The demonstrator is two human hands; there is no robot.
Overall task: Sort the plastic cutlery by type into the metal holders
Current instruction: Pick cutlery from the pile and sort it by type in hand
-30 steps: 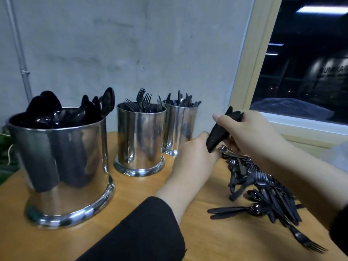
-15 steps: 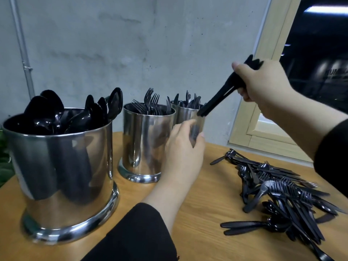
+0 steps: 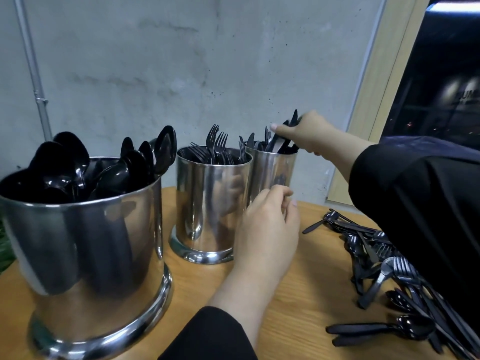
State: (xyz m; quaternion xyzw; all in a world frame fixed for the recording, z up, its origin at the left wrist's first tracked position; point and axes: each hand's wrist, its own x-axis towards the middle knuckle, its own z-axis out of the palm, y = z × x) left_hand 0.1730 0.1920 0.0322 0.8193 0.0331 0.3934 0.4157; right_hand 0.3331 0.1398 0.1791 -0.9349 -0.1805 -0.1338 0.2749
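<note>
Three shiny metal holders stand in a row by the wall. The big left holder is full of black spoons, the middle holder has forks, the far holder has knives. My right hand grips a bunch of black knives whose lower ends are inside the far holder's mouth. My left hand curls round the lower side of that far holder. A pile of mixed black cutlery lies on the wooden table at the right, partly hidden by my right sleeve.
A grey concrete wall rises right behind the holders, with a thin pipe at the left. A wooden window frame and dark window are at the right. A loose spoon lies near the table's front right.
My right hand came down from above and lowered the knives into the far holder. My left hand stayed against that holder.
</note>
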